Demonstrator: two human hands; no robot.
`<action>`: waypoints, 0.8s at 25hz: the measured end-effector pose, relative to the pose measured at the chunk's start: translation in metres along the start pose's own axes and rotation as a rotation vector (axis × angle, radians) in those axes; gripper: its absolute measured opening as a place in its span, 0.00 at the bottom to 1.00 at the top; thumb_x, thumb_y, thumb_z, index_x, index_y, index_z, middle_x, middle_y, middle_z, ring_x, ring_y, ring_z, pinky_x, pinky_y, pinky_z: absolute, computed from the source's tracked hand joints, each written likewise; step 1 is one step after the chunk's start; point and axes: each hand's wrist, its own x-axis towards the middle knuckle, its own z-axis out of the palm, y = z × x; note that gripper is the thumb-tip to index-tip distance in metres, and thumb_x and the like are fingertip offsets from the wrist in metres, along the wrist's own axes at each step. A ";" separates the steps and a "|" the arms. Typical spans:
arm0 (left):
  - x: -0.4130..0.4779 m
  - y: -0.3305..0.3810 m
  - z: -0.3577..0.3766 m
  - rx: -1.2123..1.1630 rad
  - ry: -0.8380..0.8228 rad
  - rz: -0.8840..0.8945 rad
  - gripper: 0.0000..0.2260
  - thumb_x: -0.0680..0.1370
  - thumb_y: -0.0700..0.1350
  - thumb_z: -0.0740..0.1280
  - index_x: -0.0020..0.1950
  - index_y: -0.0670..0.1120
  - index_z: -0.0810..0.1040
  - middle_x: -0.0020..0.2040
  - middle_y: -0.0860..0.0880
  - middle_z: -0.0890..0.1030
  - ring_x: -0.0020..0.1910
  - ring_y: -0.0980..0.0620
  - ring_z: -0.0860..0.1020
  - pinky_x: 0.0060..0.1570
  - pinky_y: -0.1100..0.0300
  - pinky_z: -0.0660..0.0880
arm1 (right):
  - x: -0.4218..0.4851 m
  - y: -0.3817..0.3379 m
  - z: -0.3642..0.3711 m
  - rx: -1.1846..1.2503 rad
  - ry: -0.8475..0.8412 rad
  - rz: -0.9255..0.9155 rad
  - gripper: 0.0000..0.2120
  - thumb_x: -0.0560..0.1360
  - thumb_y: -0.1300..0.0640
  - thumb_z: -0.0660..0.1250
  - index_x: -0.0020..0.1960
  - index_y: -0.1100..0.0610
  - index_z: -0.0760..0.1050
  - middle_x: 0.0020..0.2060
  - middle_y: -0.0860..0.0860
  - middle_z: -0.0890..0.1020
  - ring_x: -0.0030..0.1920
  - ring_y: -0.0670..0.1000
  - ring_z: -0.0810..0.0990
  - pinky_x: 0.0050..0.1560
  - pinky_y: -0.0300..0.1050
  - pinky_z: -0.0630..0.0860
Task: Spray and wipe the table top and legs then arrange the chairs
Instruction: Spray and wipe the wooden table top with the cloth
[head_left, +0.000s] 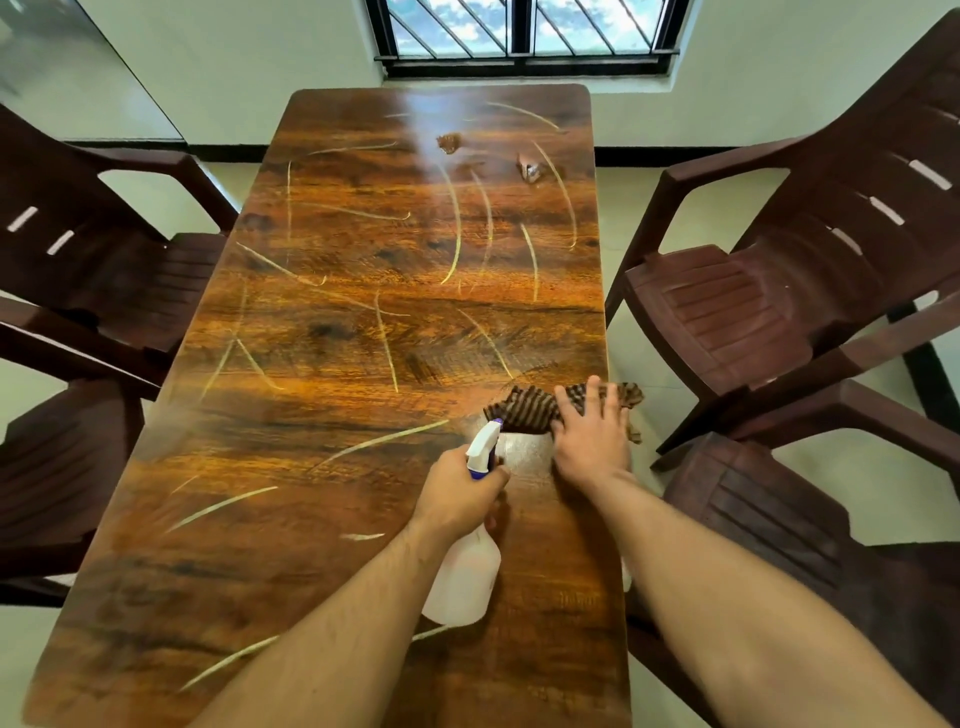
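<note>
Brown striped cloth (530, 410) lies pressed under the flat right grip (592, 441), and a spray bottle (465, 577) is held in the left grip (457, 493).
The right grip lies open, fingers spread on the cloth, which sits at the right edge of the wooden surface (337, 338) and hangs slightly over it. Just left of it, the left grip curls round the neck of the white bottle, whose blue-trimmed nozzle points ahead toward the cloth and nearly touches it. Beyond both grips the surface carries pale curved streaks, and two small brown scraps (449, 141) lie near its far end. Dark brown plastic chairs stand on either side: two to the right of the right grip (779, 291) and two to the left of the left grip (104, 249). A barred window (519, 31) is farthest ahead.
</note>
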 end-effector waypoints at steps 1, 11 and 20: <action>-0.004 -0.003 0.000 -0.001 -0.002 0.000 0.03 0.81 0.43 0.69 0.53 0.45 0.78 0.35 0.46 0.82 0.26 0.50 0.81 0.32 0.57 0.79 | -0.006 -0.016 0.004 -0.039 -0.010 -0.050 0.27 0.84 0.43 0.49 0.81 0.42 0.45 0.80 0.57 0.41 0.79 0.61 0.37 0.78 0.63 0.43; -0.054 -0.042 -0.004 0.017 -0.010 0.009 0.02 0.81 0.42 0.69 0.49 0.45 0.77 0.39 0.41 0.83 0.29 0.48 0.81 0.33 0.58 0.79 | -0.087 0.012 0.026 -0.079 -0.053 -0.190 0.27 0.83 0.39 0.46 0.80 0.40 0.46 0.80 0.55 0.39 0.80 0.59 0.37 0.78 0.59 0.41; -0.107 -0.094 -0.001 0.111 -0.169 0.061 0.07 0.75 0.47 0.70 0.40 0.45 0.77 0.33 0.45 0.80 0.33 0.45 0.80 0.42 0.43 0.81 | -0.241 0.036 0.091 -0.027 -0.025 -0.593 0.23 0.82 0.43 0.57 0.76 0.36 0.62 0.80 0.47 0.50 0.81 0.54 0.49 0.79 0.52 0.42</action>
